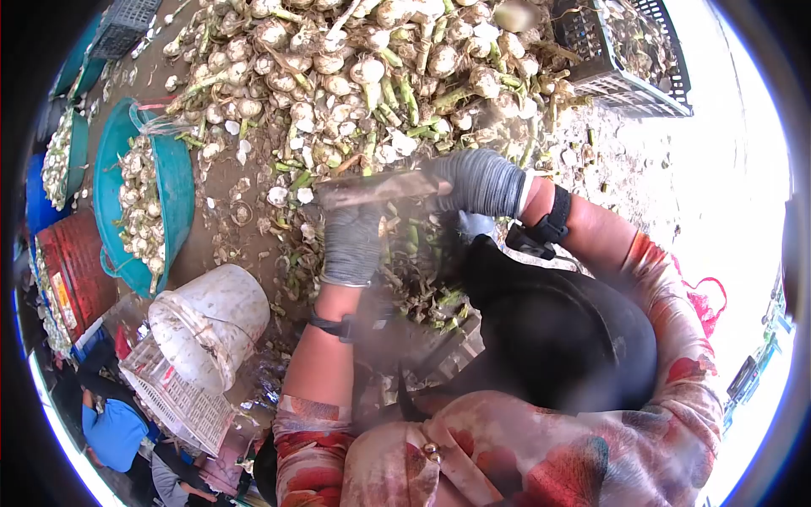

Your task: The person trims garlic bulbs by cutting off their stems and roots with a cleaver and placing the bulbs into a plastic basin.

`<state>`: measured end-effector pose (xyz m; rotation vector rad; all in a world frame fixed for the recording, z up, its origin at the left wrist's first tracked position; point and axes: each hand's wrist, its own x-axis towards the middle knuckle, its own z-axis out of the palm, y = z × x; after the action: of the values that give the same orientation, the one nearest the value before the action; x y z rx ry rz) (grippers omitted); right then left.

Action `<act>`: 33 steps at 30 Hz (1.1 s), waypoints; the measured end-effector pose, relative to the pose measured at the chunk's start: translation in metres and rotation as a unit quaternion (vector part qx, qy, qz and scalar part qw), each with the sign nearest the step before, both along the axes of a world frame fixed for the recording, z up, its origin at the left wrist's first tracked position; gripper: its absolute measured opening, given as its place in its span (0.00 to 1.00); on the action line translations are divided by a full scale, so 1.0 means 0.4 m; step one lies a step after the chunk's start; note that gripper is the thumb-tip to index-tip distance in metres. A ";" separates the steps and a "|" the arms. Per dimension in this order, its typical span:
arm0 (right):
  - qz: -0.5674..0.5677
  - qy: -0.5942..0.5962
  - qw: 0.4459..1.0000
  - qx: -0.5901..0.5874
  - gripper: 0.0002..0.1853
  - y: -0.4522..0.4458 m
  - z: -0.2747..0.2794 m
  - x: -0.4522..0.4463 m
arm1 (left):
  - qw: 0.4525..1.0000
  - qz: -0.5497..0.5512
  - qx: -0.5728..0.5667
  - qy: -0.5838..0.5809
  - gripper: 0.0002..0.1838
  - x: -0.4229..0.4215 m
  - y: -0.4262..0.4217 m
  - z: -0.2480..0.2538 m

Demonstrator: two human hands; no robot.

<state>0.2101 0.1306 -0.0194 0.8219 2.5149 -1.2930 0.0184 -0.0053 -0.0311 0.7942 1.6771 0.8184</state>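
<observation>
The wooden bar (376, 189) is straight, dull brown

The right hand (481, 182), in a grey glove, gripped one end of a brown bar (380, 188); its other end lay over the similarly gloved left hand (351, 247), whose fingers were hidden. Beyond spread a heap of garlic bulbs (367, 72), with a teal basin (106, 173) and white bucket (224, 296) leftward and a black crate (627, 95) at upper right.

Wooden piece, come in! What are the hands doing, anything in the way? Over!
Left hand at left end of wooden piece, fingers hidden. Right hand at its right end, grip unclear. Garlic heap just beyond; nothing visibly blocking.
</observation>
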 end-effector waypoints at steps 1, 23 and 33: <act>0.001 -0.140 0.990 -0.003 0.19 0.019 -0.003 -0.004 | 0.997 0.054 0.057 0.001 0.14 -0.025 -0.022 -0.010; -0.082 -0.040 0.996 0.025 0.12 -0.087 -0.190 0.139 | 0.717 -0.513 0.089 0.464 0.23 -0.086 -0.213 -0.174; -0.069 0.077 0.994 -0.039 0.13 -0.069 -0.089 0.083 | 0.995 0.054 -0.029 -0.083 0.18 -0.078 -0.085 -0.138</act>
<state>0.2435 0.1031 -0.0550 0.9256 2.5435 -1.5451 -0.0130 -0.0391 -0.0863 0.5838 1.5971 0.8820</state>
